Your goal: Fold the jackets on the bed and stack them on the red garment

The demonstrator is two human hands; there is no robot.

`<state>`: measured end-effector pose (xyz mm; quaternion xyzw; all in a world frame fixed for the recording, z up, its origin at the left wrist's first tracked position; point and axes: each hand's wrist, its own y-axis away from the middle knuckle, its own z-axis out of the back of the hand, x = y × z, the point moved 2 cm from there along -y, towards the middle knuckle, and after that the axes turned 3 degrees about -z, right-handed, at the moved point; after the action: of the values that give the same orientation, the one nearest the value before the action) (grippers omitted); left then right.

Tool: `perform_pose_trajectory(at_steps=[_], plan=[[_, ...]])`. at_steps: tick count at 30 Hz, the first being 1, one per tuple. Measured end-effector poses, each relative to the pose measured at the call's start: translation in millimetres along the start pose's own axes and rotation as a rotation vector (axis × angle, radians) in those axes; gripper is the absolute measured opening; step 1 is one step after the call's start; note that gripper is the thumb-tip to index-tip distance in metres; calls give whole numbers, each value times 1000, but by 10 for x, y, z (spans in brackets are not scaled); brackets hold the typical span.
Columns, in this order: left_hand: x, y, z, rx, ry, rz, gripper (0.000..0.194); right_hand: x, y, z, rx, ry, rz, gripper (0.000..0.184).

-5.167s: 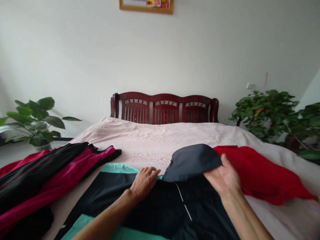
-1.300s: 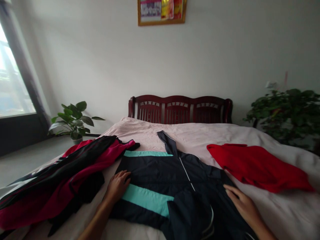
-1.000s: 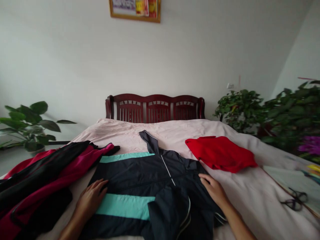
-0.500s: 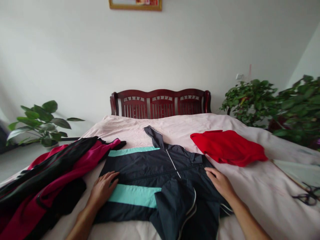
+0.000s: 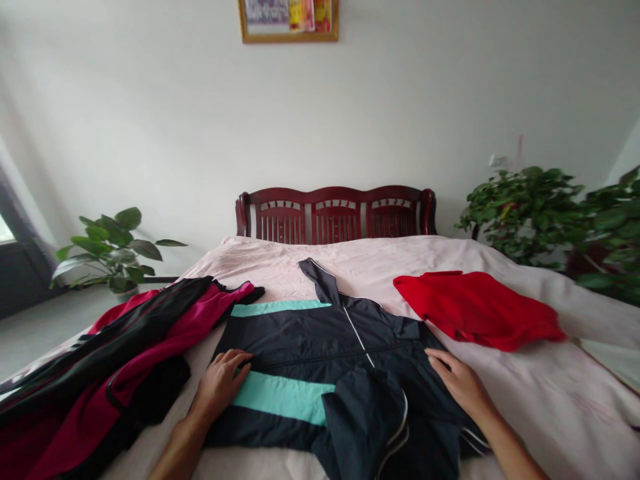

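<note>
A dark navy zip jacket with turquoise bands and white piping lies spread sideways on the bed. Its upper sleeve points away from me, while the nearer sleeve is folded across the front. My left hand rests on the hem at the left, palm down with fingers stretched out. At the jacket's right end, near the collar, my right hand touches the cloth; its fingers are extended and lie flat. Neither hand appears to grip any fabric.
Black and magenta clothes are heaped to the left. A folded red garment lies to the right on the pale pink bedsheet. Beyond are a dark red wooden headboard, a left potted plant and leafy plants at right.
The view has shifted, so everything sits slightly further right and lower. Both hands stay at about the same spots on the jacket, which lies as before.
</note>
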<state>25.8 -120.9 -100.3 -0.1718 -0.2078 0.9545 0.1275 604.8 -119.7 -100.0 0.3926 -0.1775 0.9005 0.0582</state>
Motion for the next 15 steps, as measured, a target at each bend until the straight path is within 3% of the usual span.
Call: perform_pose_trajectory(at_steps=[8, 15], plan=[[-64, 2, 49, 33, 45, 22, 27, -87, -38, -11, 4, -8, -15, 52], [-203, 38, 145, -14, 49, 10, 30, -169, -85, -18, 11, -24, -34, 52]])
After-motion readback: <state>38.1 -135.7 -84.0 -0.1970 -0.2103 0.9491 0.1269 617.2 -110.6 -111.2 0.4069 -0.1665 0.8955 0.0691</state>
